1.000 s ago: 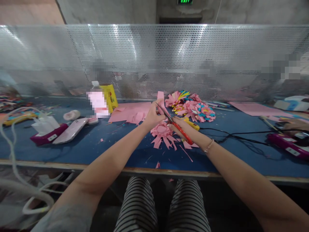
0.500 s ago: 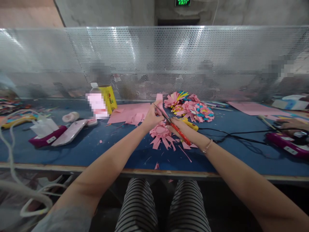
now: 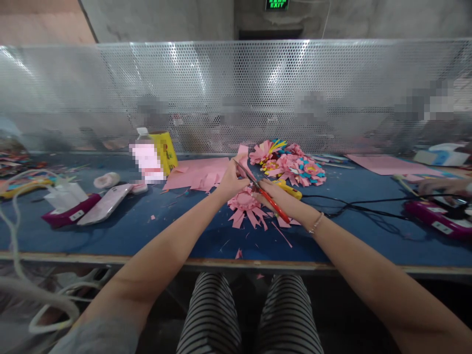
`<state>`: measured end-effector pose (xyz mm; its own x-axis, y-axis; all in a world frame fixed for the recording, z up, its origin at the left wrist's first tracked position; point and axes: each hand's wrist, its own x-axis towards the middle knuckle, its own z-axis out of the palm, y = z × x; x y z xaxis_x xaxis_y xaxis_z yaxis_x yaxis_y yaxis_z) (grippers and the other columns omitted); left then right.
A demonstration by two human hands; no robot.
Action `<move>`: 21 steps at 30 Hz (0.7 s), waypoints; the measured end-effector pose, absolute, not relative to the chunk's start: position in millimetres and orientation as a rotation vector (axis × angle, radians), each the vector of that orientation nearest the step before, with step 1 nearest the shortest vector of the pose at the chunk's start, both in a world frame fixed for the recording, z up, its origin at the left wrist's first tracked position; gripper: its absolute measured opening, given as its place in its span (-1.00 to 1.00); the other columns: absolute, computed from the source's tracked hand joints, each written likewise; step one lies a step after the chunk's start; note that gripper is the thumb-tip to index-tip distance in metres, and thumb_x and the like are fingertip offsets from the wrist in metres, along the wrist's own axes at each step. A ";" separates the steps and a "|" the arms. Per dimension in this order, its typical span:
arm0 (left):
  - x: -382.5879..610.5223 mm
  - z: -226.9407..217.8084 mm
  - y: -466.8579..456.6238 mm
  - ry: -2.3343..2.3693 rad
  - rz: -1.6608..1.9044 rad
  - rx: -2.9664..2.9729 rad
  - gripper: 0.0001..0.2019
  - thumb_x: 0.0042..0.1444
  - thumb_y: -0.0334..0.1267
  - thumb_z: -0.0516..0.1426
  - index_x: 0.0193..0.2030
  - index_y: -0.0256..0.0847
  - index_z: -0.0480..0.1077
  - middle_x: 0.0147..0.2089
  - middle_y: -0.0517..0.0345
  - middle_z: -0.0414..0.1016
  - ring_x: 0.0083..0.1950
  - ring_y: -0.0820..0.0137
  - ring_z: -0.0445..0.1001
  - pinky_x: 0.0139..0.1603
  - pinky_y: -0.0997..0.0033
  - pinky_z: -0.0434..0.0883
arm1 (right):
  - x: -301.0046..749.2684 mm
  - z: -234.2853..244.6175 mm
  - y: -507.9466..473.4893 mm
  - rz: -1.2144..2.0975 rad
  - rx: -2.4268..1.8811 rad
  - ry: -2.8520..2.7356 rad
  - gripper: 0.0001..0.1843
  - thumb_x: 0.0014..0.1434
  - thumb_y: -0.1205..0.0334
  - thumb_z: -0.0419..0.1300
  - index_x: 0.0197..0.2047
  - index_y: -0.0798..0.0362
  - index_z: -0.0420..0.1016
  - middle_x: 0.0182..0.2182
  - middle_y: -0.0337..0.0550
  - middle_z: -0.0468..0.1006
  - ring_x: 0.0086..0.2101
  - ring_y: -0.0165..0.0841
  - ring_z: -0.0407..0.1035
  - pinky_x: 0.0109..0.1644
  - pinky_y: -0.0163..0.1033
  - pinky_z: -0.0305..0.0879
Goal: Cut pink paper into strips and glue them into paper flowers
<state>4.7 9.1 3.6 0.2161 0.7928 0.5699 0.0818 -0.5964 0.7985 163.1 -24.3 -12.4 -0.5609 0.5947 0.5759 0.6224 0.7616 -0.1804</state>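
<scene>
My left hand [image 3: 231, 181] is closed on a pink paper strip [image 3: 242, 152], which sticks up past the fingers. Wrapped round the red handle of a pair of scissors [image 3: 273, 200], my right hand [image 3: 273, 192] holds them slanting up and left. Their blades lie across the paper beside my left fingers; how far apart they are I cannot make out. Just below both hands, a pink paper rosette [image 3: 245, 204] with cut tails lies on the table. Behind my right hand is a pile of pink, yellow and blue paper flowers [image 3: 295, 164].
Pink sheets [image 3: 195, 173] lie behind my left hand. A bottle [image 3: 147, 160], yellow packet [image 3: 165, 152], phone [image 3: 106, 204] and purple power strip [image 3: 70, 209] stand left. A yellow tool [image 3: 289, 189] trails black cables right, where another person's hand [image 3: 440, 187] rests. A perforated metal screen [image 3: 206, 88] closes the back.
The view has shifted very slightly. Both hands, the scissors and the paper keep nearly the same position. At the far right, the other person's hand has moved a little.
</scene>
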 end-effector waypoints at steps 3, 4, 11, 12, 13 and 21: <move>4.4 1.5 11.3 0.810 1.438 1.863 -0.28 -0.36 -0.58 0.02 0.07 -0.16 0.10 -0.18 0.16 0.29 -0.39 0.58 0.26 -0.37 0.52 0.31 | 162.3 -11.1 -26.3 -0.007 -0.915 -2.325 -0.85 0.13 0.14 -0.04 -0.34 0.02 0.23 -0.34 -0.08 0.34 -0.32 -0.30 0.29 -0.19 -0.17 0.27; 4.3 0.8 12.2 0.808 1.444 1.867 -0.28 -0.36 -0.59 0.01 0.07 -0.15 0.10 -0.18 0.16 0.29 -0.38 0.57 0.27 -0.37 0.52 0.31 | 162.3 -10.9 -26.5 -0.012 -0.926 -2.323 -0.85 0.13 0.13 -0.04 -0.35 0.03 0.23 -0.35 -0.08 0.34 -0.32 -0.30 0.29 -0.20 -0.17 0.27; 4.2 -2.0 16.3 0.813 1.446 1.891 -0.29 -0.36 -0.58 0.01 0.06 -0.14 0.10 -0.15 0.16 0.28 -0.36 0.57 0.26 -0.35 0.52 0.31 | 162.9 -9.3 -28.5 -0.048 -0.914 -2.352 -0.82 0.15 0.12 -0.06 -0.35 0.05 0.19 -0.38 -0.11 0.31 -0.33 -0.32 0.27 -0.16 -0.17 0.26; 4.1 -2.0 16.5 0.820 1.443 1.901 -0.29 -0.36 -0.58 0.01 0.07 -0.14 0.09 -0.13 0.15 0.28 -0.36 0.57 0.27 -0.35 0.52 0.31 | 162.7 -8.3 -29.6 -0.034 -0.914 -2.358 -0.81 0.16 0.12 -0.06 -0.35 0.06 0.19 -0.37 -0.10 0.31 -0.32 -0.32 0.27 -0.16 -0.16 0.25; 4.0 -2.0 16.6 0.825 1.440 1.910 -0.29 -0.36 -0.57 0.01 0.07 -0.14 0.09 -0.11 0.14 0.27 -0.36 0.57 0.27 -0.36 0.52 0.31 | 162.6 -7.2 -30.8 -0.021 -0.915 -2.364 -0.81 0.16 0.12 -0.07 -0.35 0.06 0.19 -0.36 -0.09 0.31 -0.31 -0.31 0.27 -0.16 -0.16 0.25; 4.0 -1.3 16.0 0.790 1.426 1.938 -0.33 -0.36 -0.59 0.00 0.02 -0.14 0.11 -0.04 0.10 0.26 -0.32 0.55 0.31 -0.40 0.55 0.30 | 163.5 -8.0 -29.6 -0.043 -0.924 -2.371 -0.77 0.15 0.07 -0.06 -0.37 0.07 0.17 -0.37 -0.10 0.29 -0.34 -0.33 0.25 -0.17 -0.16 0.24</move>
<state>4.0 16.0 -1.3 0.2458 0.7568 0.6057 0.1122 -0.6429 0.7577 163.5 -29.6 -8.0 -0.5863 0.6086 0.5346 0.6274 0.7586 -0.1756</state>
